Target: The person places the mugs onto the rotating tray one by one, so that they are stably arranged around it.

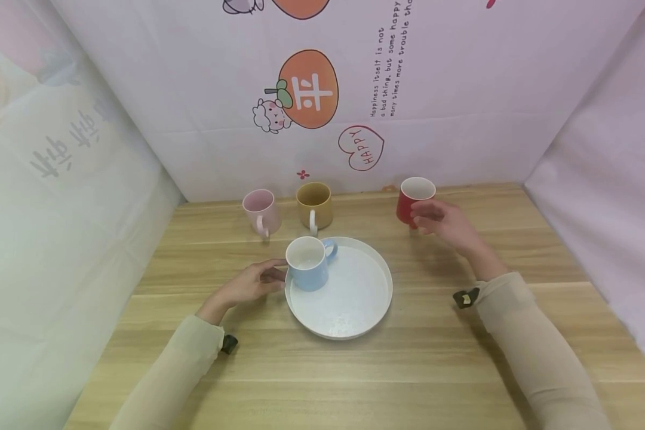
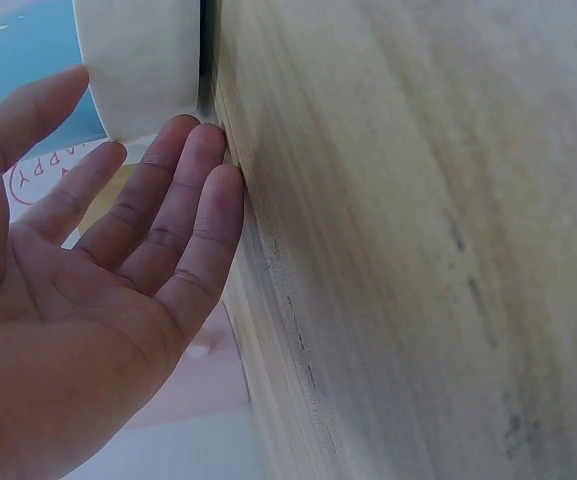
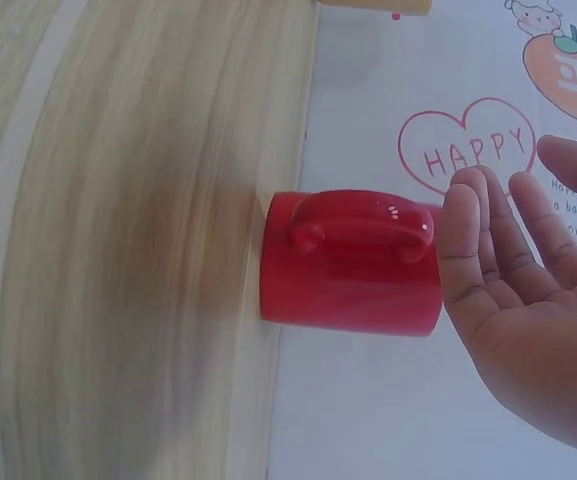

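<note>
A light blue mug (image 1: pixel 309 272) stands upright on the left part of a round white tray (image 1: pixel 355 298), its handle toward the back right. My left hand (image 1: pixel 254 282) is at the tray's left rim beside this mug, fingers extended and holding nothing; in the left wrist view the palm (image 2: pixel 98 290) shows bare. Toward the back right, a red mug (image 3: pixel 353 275) with a white inside stands on the table. Close to its rim and handle is my right hand (image 1: pixel 445 224), fingers loosely bent with nothing between them. Whether its fingertips touch the mug I cannot tell.
A pink mug (image 1: pixel 262 212) and a mustard-yellow mug (image 1: pixel 322 212) with a white handle stand behind the tray, near the back edge of the wooden table (image 1: pixel 312 382). A white printed cloth (image 1: pixel 220 119) hangs behind the table, and plain cloth covers both sides.
</note>
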{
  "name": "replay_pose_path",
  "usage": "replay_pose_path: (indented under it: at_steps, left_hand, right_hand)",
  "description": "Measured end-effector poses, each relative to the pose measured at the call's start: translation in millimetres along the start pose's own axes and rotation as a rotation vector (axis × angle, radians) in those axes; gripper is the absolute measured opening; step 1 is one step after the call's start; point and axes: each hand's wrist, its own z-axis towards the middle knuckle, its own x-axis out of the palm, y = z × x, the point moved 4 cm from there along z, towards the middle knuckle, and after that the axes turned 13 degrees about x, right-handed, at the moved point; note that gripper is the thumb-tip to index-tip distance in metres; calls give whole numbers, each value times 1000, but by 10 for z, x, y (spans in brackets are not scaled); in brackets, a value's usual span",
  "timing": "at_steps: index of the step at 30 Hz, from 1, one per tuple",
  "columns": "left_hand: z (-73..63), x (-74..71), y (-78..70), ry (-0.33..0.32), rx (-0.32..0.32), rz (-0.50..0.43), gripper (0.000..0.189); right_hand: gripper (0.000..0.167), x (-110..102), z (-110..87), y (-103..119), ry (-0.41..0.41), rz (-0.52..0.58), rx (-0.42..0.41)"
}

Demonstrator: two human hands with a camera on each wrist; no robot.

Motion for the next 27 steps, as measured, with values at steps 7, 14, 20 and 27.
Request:
replay_pose_path:
  at_steps: [7,14,20,27]
  left_hand:
    - [-5,-5,-2,-1,-2,1,56]
    - [-6,-4,7,0,-6,6,56]
    - [-5,-3,0,1,-4,5,56]
    - [-4,4,-8,-1,-3,15,56]
  right_hand:
    - [44,-76,22,-70,-8,-21,10]
    - [43,-135,41,-122,-23,-48,23]
    - [43,-161,43,-156,-39,-43,29]
    - [42,-163,98,-227,-41,-20,76]
